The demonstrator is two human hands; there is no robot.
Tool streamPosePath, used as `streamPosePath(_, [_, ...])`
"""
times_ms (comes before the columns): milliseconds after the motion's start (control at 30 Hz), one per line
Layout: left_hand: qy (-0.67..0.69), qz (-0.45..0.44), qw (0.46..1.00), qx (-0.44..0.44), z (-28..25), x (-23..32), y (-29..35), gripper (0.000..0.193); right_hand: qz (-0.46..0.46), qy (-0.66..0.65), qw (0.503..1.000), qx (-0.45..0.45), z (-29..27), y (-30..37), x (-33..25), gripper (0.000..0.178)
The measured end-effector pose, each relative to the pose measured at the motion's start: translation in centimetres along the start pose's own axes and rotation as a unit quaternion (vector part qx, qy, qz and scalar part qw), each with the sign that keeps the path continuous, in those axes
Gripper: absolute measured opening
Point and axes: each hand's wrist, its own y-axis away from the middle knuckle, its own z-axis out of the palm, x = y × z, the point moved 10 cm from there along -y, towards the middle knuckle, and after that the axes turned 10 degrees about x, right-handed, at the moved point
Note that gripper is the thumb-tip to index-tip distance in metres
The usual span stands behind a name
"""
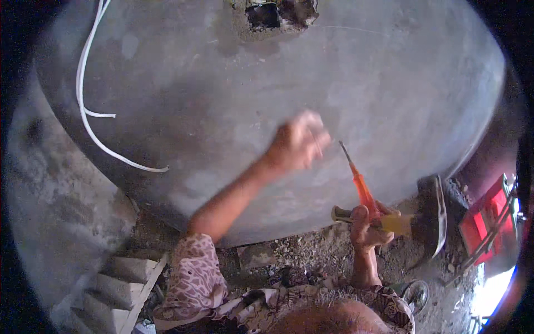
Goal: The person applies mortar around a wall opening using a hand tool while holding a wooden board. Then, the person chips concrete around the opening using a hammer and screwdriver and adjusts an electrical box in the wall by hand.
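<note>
My right hand (pixel 370 228) is closed round an orange-handled screwdriver (pixel 364 189), its metal shaft pointing up and left. The same hand also grips a yellow-handled tool (pixel 396 224) lying crosswise; its dark far end is too unclear to name. My left hand (pixel 300 139) is raised in front of the grey plastered wall (pixel 233 94), close to the screwdriver's tip but apart from it. Motion smears its fingers, and whether they hold anything small does not show. White cables (pixel 83 83) hang down the wall at the left, with loose ends.
A rough rectangular opening (pixel 281 15) is cut into the wall at the top. Gravel and rubble (pixel 300 250) lie along the wall's foot. Step-like concrete blocks (pixel 119 284) stand at the lower left, and a red container (pixel 486 222) sits at the right.
</note>
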Motion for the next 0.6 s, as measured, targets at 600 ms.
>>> streamPosePath(600, [0.332, 0.105, 0.900, 0.262, -13.6, 8.8, -15.6, 0.010, 0.173, -0.394, 0.892, 0.139, 2.5, -2.6, 13.3, 0.019])
